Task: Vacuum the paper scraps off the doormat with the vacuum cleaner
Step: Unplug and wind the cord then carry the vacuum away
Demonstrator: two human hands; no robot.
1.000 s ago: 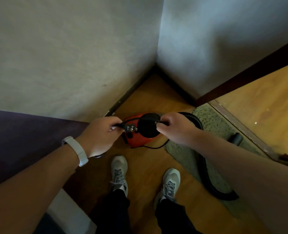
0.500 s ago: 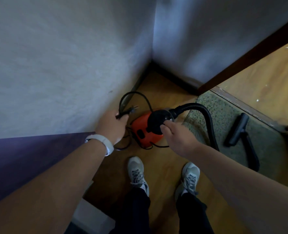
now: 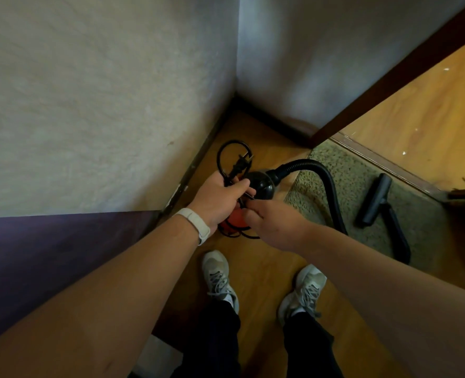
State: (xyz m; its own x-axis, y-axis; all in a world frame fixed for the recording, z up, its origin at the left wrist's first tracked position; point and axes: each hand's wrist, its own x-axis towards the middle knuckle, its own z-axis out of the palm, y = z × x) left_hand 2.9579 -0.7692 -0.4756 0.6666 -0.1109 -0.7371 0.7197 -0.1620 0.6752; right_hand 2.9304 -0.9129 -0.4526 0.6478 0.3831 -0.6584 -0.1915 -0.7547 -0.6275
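Vacuum cleaner is found just beneath both hands. Its cord is gripped in the left hand, plug pointing forward. The right hand is curled; its hold cannot be determined.

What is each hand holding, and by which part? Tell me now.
Left hand grips the power cord just behind its plug, a loop standing above the fist. Right hand appears to pinch the same cord lower down.
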